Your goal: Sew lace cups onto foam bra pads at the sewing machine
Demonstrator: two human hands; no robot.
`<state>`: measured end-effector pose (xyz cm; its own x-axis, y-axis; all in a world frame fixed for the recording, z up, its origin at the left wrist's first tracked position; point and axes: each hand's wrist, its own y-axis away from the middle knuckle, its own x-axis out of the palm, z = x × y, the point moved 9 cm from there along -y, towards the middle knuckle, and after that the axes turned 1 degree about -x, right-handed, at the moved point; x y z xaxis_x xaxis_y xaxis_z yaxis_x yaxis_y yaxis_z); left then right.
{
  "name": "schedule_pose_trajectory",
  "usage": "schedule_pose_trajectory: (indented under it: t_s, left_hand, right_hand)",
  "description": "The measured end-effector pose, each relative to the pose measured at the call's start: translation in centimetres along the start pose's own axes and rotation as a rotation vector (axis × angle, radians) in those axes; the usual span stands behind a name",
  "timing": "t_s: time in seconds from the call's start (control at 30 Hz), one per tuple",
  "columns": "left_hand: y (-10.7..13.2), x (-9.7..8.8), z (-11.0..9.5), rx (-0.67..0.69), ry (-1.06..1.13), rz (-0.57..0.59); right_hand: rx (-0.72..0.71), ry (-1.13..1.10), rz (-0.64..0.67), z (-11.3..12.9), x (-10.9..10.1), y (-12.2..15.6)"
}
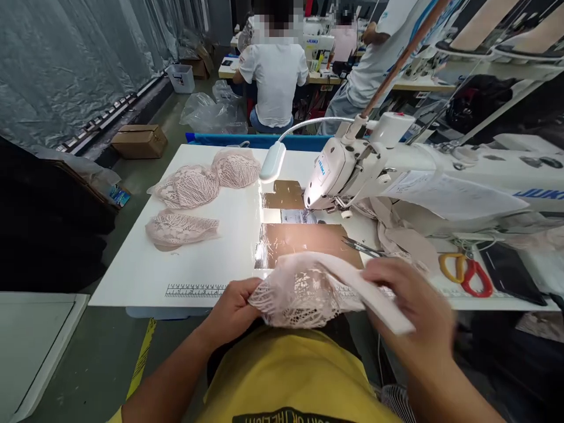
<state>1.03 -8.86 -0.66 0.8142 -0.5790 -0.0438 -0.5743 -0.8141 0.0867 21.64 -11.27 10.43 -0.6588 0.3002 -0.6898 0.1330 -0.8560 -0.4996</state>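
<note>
A pale pink lace bra cup (299, 296) is stretched between my hands at the front edge of the white table, its hollow side partly showing. My left hand (233, 311) pinches its left end between thumb and fingers. At the other end, my right hand (409, 305) is closed on the cup's right side, slightly blurred, with a smooth pale fabric strip (365, 288) running along the top edge and past the fingers. Beyond the cup stands a white sewing machine (335, 170), its needle area above a metal plate (297, 217).
Lace cups (189, 187) and a separate lace piece (180, 228) lie on the left of the table (132, 276). Dark-bladed scissors (363, 247) lie near the machine; red and yellow handles (476, 279) rest farther right. A lamp (273, 161) overhangs. People (277, 76) work beyond.
</note>
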Motion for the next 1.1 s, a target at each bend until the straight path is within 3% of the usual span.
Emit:
schedule_pose_trajectory:
  t_s: [0.03,0.1,0.17,0.23,0.33,0.4,0.47,0.57,0.63,0.73,0.87,0.97,1.03,1.1]
  left_hand:
    - [0.3,1.1,-0.7,0.030,0.075,0.125]
    - [0.8,2.7,-2.6,0.138,0.133,0.302]
    - [0.6,2.6,-3.8,0.237,0.014,0.259]
    - [-0.3,1.9,-3.7,0.239,-0.142,0.137]
    - [-2.0,2.0,-1.8,0.079,-0.069,0.154]
    - [-2.7,2.3,-0.4,-0.052,0.092,0.212]
    - [-3.3,1.9,0.4,-0.129,0.148,0.184]
    - [-4.0,0.8,0.5,-0.136,0.099,0.081]
    - [-4.4,0.6,0.3,-0.097,0.055,0.043]
    - [-5.0,0.5,0.1,-0.048,0.013,-0.038]
    - [-5.4,-0.3,-0.1,-0.012,-0.015,-0.206]
    - [-5.7,-0.2,0.0,-0.029,0.002,-0.192]
    - [-5.6,-0.3,1.0,-0.110,0.182,-0.196]
    - [-5.1,-0.5,2.3,-0.200,0.502,-0.234]
  right_hand:
    - [0.061,-0.139,0.140,-0.7,2.4,-0.1]
    - [0.249,-0.534,0.556,-1.3,8.6,1.2]
    - [0.426,-0.942,0.877,-0.1,12.9,3.5]
    - [0.586,-1.237,1.020,1.0,14.8,5.2]
    - [0.731,-1.374,0.958,0.5,15.3,5.4]
    - [0.746,-1.332,0.822,-0.9,14.8,4.4]
    - [0.745,-1.253,0.689,-2.6,14.1,3.5]
    - [0.707,-1.090,0.532,-4.8,13.2,2.5]
    - [0.602,-0.954,0.472,-5.5,12.7,1.7]
    - [0.440,-0.843,0.480,-5.5,12.5,0.6]
    - [0.451,-0.965,0.571,-5.7,13.0,0.1]
    - [0.373,-0.970,0.655,-4.9,13.1,0.1]
    - [0.373,-0.920,0.596,-5.3,12.8,0.1]
    - [0.469,-0.941,0.445,-6.5,12.3,0.1]
